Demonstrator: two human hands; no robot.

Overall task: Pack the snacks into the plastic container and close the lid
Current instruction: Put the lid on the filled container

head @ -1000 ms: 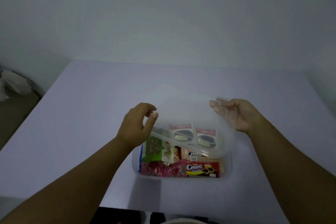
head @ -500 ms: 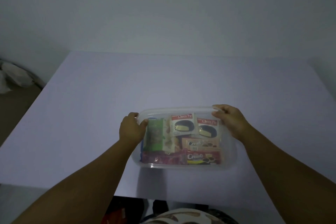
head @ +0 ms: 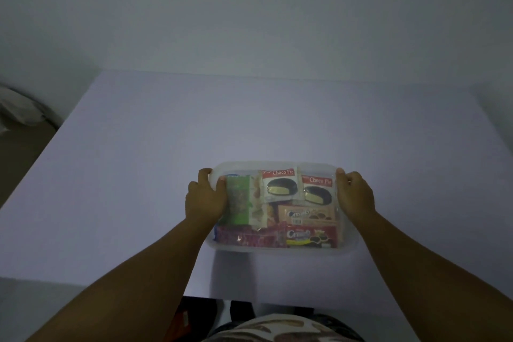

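A clear plastic container (head: 348, 241) sits near the front of the table, with its clear lid (head: 274, 166) lying flat on top. Through the lid I see two Choco Pie packets (head: 280, 186), a green snack pack (head: 238, 201), two Cream-O packs (head: 311, 234) and a red wrapper (head: 249, 237). My left hand (head: 205, 197) grips the lid's left edge, thumb on top. My right hand (head: 354, 193) grips the right edge the same way.
The white table (head: 138, 161) spreads wide around the container, its front edge just below it. A plain wall rises behind. Crumpled pale material (head: 19, 111) lies off the table at the far left.
The lid was held tilted above the container; it has come down flat onto the rim. Both hands have moved down with it and now press its side edges.
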